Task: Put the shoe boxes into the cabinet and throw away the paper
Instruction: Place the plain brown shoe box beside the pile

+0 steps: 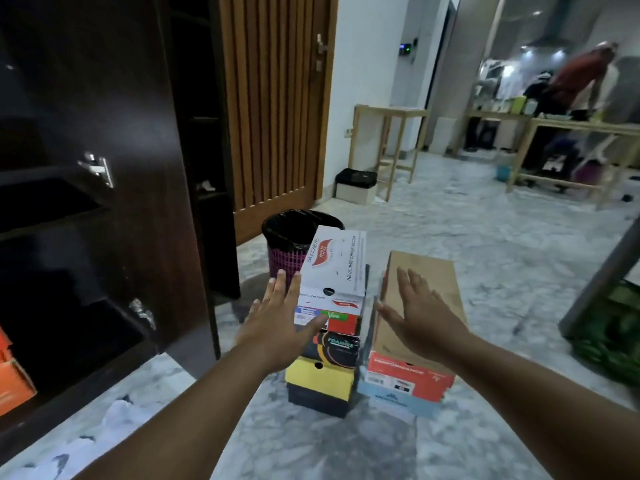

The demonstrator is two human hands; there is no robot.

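With both the left hand (280, 315) and right hand (420, 315) spread flat and empty beside the white Skechers box (334, 265) topping the floor stack, a one-sided push could topple it toward the bin (298, 237).

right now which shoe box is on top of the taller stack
The white shoe box with red lettering. It tops the taller left stack, above the black and yellow boxes; the shorter right stack ends in a plain brown lid. The left hand is beside it.
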